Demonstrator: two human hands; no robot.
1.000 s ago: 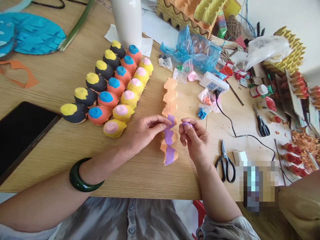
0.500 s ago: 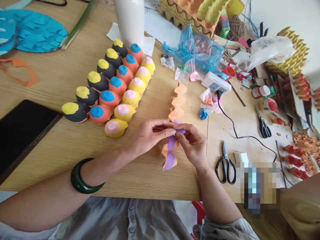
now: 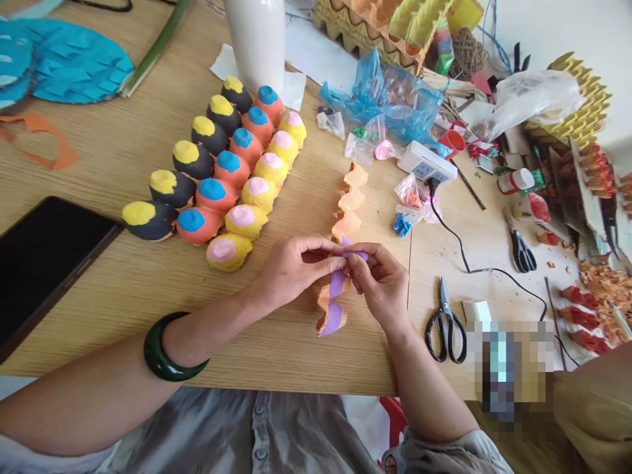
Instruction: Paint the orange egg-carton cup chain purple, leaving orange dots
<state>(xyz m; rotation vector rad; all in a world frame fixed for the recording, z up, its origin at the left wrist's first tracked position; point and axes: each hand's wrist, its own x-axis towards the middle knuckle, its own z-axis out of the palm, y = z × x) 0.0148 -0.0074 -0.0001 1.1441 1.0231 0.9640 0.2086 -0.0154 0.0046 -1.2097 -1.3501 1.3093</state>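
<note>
An orange egg-carton strip (image 3: 351,197) lies lengthwise in front of me, its near cups partly covered with purple clay (image 3: 337,283). My left hand (image 3: 301,266), below a dark green bangle, pinches at the middle of the strip with thumb and fingers pressed together. My right hand (image 3: 378,276) meets it there, fingers closed on a small piece of purple clay (image 3: 356,255). The fingertips of both hands nearly touch and hide part of the strip. Left of the hands stand three rows of painted carton cups (image 3: 212,191) in black, orange and yellow, topped with clay.
A phone (image 3: 49,263) lies at the left, a white vase (image 3: 257,46) at the back. Rightward are black-handled scissors (image 3: 446,329), a power strip (image 3: 427,162) with a cable, a blue plastic bag (image 3: 390,99) and more scissors (image 3: 521,250). Another person's arm shows at the lower right.
The near end of the strip has shifted slightly left. My right thumb and fingers have moved a little on the purple clay; my left hand stays almost in place.
</note>
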